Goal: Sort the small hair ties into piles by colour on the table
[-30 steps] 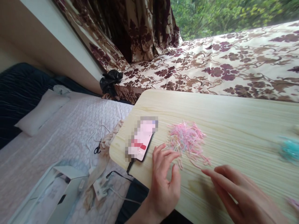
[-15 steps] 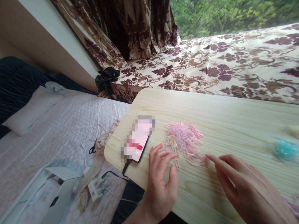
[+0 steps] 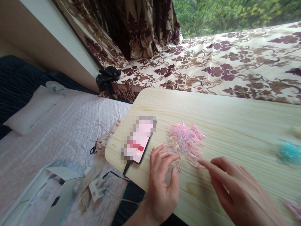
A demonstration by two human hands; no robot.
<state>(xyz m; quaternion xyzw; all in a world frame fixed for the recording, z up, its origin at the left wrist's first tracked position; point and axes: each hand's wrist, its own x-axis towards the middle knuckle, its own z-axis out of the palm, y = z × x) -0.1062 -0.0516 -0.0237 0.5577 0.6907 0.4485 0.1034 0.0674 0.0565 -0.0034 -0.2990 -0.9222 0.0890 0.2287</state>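
A loose pile of thin pastel strands [image 3: 184,136], mostly pink with some yellow and pale blue, lies on the wood-grain table [image 3: 211,113]. My left hand [image 3: 163,179] rests at the near left side of the pile, fingers apart and curved, with nothing in it. From the right, my right hand [image 3: 231,183] reaches with its index finger to the pile's near right edge, touching or almost touching the strands there. Its thumb and the other fingers are partly hidden, but no held object shows. Left of the pile lies a phone [image 3: 139,141] with a blurred screen.
At the table's right are a turquoise bunch [image 3: 289,152], a pale yellow one [image 3: 297,131] and a pinkish-purple one [image 3: 293,208]. A black cable [image 3: 126,169] runs from the phone. Beside the table, the bed [image 3: 70,110] holds a white box [image 3: 44,191] and a power strip [image 3: 96,191].
My right hand has moved left, bringing its index fingertip to the edge of the pile. My left hand and the phone have stayed in place.
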